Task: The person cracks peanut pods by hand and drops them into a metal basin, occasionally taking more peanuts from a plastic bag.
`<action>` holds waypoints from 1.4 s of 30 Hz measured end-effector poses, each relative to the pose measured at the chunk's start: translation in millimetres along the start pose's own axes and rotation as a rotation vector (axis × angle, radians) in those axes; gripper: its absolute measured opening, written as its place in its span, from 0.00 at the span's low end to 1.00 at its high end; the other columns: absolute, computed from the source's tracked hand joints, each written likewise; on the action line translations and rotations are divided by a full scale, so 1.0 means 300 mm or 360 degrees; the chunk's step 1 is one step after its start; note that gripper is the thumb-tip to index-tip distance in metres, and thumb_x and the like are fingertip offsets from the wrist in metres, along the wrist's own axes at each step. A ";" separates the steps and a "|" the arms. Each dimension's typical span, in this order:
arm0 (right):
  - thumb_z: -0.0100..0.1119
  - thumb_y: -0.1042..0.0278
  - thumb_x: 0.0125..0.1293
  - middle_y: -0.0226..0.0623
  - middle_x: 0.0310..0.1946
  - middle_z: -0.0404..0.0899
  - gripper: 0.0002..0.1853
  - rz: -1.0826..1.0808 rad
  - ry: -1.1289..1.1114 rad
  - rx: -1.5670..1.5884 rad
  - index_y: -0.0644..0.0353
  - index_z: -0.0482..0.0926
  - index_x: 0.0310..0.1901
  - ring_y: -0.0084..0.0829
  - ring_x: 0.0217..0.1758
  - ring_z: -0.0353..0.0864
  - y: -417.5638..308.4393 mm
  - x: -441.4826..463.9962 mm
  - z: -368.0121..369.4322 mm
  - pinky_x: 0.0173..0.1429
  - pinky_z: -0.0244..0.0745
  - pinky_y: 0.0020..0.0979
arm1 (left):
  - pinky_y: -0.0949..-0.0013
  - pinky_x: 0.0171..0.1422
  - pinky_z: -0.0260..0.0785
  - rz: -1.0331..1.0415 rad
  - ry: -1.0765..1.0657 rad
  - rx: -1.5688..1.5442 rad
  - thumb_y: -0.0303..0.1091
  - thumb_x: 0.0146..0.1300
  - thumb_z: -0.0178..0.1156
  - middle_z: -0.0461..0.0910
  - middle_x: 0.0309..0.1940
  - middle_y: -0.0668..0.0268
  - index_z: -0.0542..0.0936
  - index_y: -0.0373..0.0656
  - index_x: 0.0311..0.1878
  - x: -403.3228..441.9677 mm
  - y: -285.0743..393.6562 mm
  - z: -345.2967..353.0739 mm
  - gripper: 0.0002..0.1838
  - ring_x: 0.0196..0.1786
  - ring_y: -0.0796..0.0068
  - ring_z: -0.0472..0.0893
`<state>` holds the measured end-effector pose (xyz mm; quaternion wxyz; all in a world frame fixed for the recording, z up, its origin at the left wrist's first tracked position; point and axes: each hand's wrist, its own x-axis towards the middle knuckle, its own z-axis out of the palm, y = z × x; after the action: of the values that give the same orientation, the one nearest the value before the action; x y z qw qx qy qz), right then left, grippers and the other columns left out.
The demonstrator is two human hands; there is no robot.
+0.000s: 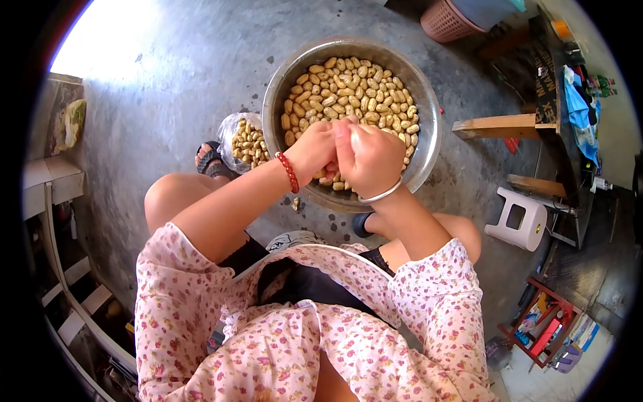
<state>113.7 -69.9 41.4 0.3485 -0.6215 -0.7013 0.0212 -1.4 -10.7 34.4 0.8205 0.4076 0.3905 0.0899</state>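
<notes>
My left hand [317, 149], with a red bead bracelet at the wrist, meets my right hand [372, 158], which has a silver bangle below it. Both hands are closed and pressed together over the near part of a wide metal basin [429, 151]. What the fingers hold, if anything, is hidden between them. Unshelled peanuts [348, 87] fill the basin in a layer. Close to the basin's left side, a clear plastic bag [230, 127] stands open with more peanuts inside.
A white plastic stool [519, 218] stands on the right, near a wooden table [509, 126] with bags and bottles on it. A pink basket [445, 21] is at the back. Shelves [80, 268] run along the left edge. Wet spots mark the grey concrete floor [181, 74].
</notes>
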 end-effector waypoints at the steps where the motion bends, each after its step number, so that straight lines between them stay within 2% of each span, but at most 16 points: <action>1: 0.49 0.58 0.69 0.37 0.14 0.73 0.20 0.0105 -0.0039 0.0056 0.60 0.78 0.23 0.39 0.16 0.74 0.003 0.005 -0.004 0.21 0.67 0.36 | 0.75 0.17 0.60 0.0050 0.0008 -0.0033 0.47 0.72 0.43 0.68 0.14 0.70 0.72 0.42 0.26 0.006 -0.006 -0.004 0.22 0.15 0.80 0.67; 3: 0.46 0.51 0.71 0.30 0.11 0.68 0.24 0.0429 -0.0146 0.0435 0.60 0.74 0.22 0.30 0.10 0.67 0.027 0.012 -0.005 0.17 0.61 0.30 | 0.74 0.17 0.60 0.0154 0.0015 -0.0123 0.49 0.71 0.45 0.68 0.15 0.69 0.71 0.42 0.24 0.005 -0.006 -0.007 0.24 0.15 0.80 0.66; 6: 0.42 0.44 0.72 0.25 0.11 0.62 0.27 0.1539 -0.0444 0.1891 0.58 0.72 0.23 0.21 0.10 0.58 0.060 0.062 -0.062 0.15 0.53 0.24 | 0.75 0.18 0.58 0.0125 0.0049 -0.0207 0.47 0.71 0.46 0.67 0.14 0.69 0.71 0.42 0.24 -0.016 0.040 -0.017 0.22 0.15 0.80 0.65; 7: 0.39 0.39 0.71 0.21 0.13 0.57 0.29 0.1714 -0.0494 0.2035 0.57 0.70 0.24 0.15 0.13 0.53 0.057 0.072 -0.078 0.17 0.48 0.19 | 0.76 0.17 0.55 0.0133 0.0058 -0.0294 0.47 0.71 0.47 0.66 0.14 0.70 0.71 0.42 0.27 -0.026 0.050 -0.020 0.20 0.13 0.80 0.62; 11: 0.43 0.51 0.72 0.25 0.21 0.63 0.18 0.1643 -0.0374 0.2290 0.58 0.70 0.35 0.17 0.19 0.60 0.094 0.050 -0.072 0.21 0.54 0.19 | 0.77 0.18 0.56 0.0348 0.0038 -0.0080 0.44 0.70 0.47 0.65 0.15 0.71 0.74 0.42 0.34 -0.026 0.070 -0.053 0.16 0.15 0.81 0.62; 13: 0.49 0.60 0.71 0.26 0.22 0.68 0.11 0.1563 -0.0378 0.2322 0.58 0.71 0.35 0.17 0.20 0.64 0.107 0.040 -0.078 0.23 0.58 0.18 | 0.78 0.18 0.56 0.0343 -0.0051 -0.0358 0.42 0.70 0.47 0.65 0.17 0.72 0.73 0.43 0.36 -0.016 0.061 -0.069 0.13 0.16 0.82 0.63; 18: 0.59 0.60 0.66 0.28 0.24 0.73 0.11 0.1613 -0.0310 0.2300 0.56 0.72 0.32 0.14 0.20 0.67 0.102 0.034 -0.070 0.22 0.60 0.17 | 0.81 0.17 0.53 0.0138 -0.0326 -0.0688 0.42 0.71 0.48 0.64 0.20 0.73 0.69 0.45 0.37 0.002 0.039 -0.081 0.11 0.19 0.84 0.64; 22: 0.61 0.51 0.64 0.24 0.17 0.69 0.18 0.1735 -0.0291 0.2096 0.56 0.72 0.27 0.15 0.14 0.61 0.122 0.017 -0.041 0.16 0.54 0.17 | 0.81 0.18 0.56 0.0487 -0.0074 0.0158 0.43 0.70 0.51 0.68 0.21 0.73 0.70 0.44 0.39 -0.011 0.029 -0.042 0.12 0.19 0.85 0.66; 26: 0.62 0.48 0.62 0.23 0.12 0.65 0.21 0.1898 -0.0340 0.1855 0.56 0.73 0.22 0.15 0.10 0.57 0.089 0.008 -0.012 0.13 0.49 0.19 | 0.68 0.22 0.66 0.1728 0.0600 0.2043 0.39 0.66 0.56 0.75 0.20 0.65 0.72 0.42 0.36 0.023 -0.028 -0.047 0.10 0.18 0.67 0.75; 27: 0.57 0.47 0.65 0.27 0.10 0.66 0.23 0.1843 -0.0293 0.1625 0.59 0.74 0.22 0.20 0.11 0.60 0.073 0.006 0.007 0.15 0.54 0.24 | 0.61 0.25 0.68 0.1597 0.0598 0.2220 0.37 0.64 0.56 0.76 0.22 0.60 0.73 0.42 0.33 0.008 -0.029 -0.042 0.09 0.22 0.59 0.77; 30: 0.52 0.48 0.69 0.35 0.10 0.67 0.24 0.1276 -0.0093 0.0972 0.61 0.75 0.23 0.29 0.11 0.64 0.083 -0.011 0.067 0.19 0.60 0.29 | 0.63 0.25 0.68 0.1402 0.0582 0.1759 0.37 0.65 0.54 0.75 0.21 0.60 0.72 0.41 0.30 0.022 -0.035 -0.024 0.11 0.21 0.59 0.76; 31: 0.48 0.52 0.71 0.40 0.13 0.70 0.23 0.0994 -0.0038 0.0548 0.61 0.76 0.25 0.38 0.14 0.69 0.088 -0.012 0.052 0.23 0.65 0.34 | 0.66 0.21 0.65 0.1289 0.0542 0.1440 0.38 0.68 0.49 0.73 0.17 0.63 0.70 0.41 0.28 0.023 -0.032 -0.009 0.14 0.17 0.65 0.73; 34: 0.48 0.56 0.71 0.41 0.16 0.74 0.20 0.0073 0.0194 0.0190 0.61 0.77 0.26 0.42 0.17 0.72 0.074 0.026 0.011 0.23 0.66 0.36 | 0.69 0.18 0.61 -0.0160 0.0028 -0.0222 0.43 0.71 0.45 0.69 0.14 0.68 0.70 0.42 0.28 -0.018 0.040 0.015 0.18 0.15 0.73 0.69; 35: 0.46 0.58 0.70 0.42 0.18 0.76 0.18 0.0161 0.0099 0.0099 0.61 0.79 0.29 0.44 0.20 0.75 0.058 0.026 0.005 0.25 0.68 0.37 | 0.73 0.16 0.57 -0.0159 0.0054 -0.0272 0.46 0.73 0.41 0.67 0.13 0.71 0.73 0.41 0.31 -0.012 0.028 0.017 0.21 0.14 0.80 0.66; 38: 0.45 0.59 0.71 0.43 0.18 0.76 0.18 0.0494 0.0212 0.0427 0.61 0.80 0.30 0.43 0.21 0.75 0.050 0.025 0.052 0.26 0.69 0.35 | 0.75 0.16 0.59 0.0343 0.0184 0.0136 0.45 0.72 0.44 0.70 0.14 0.70 0.75 0.38 0.30 0.003 0.016 0.014 0.21 0.14 0.82 0.68; 42: 0.46 0.51 0.72 0.30 0.16 0.72 0.21 0.1404 -0.0362 0.1428 0.62 0.78 0.38 0.19 0.18 0.70 0.079 0.085 -0.019 0.20 0.66 0.24 | 0.78 0.16 0.57 0.0418 0.0150 0.0227 0.47 0.72 0.47 0.70 0.13 0.70 0.76 0.38 0.31 0.022 0.081 -0.006 0.22 0.13 0.84 0.65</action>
<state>137.3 -44.2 46.5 0.4566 -0.6394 -0.3351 0.5200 5.9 9.3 48.2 0.7515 0.5077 0.3772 0.1876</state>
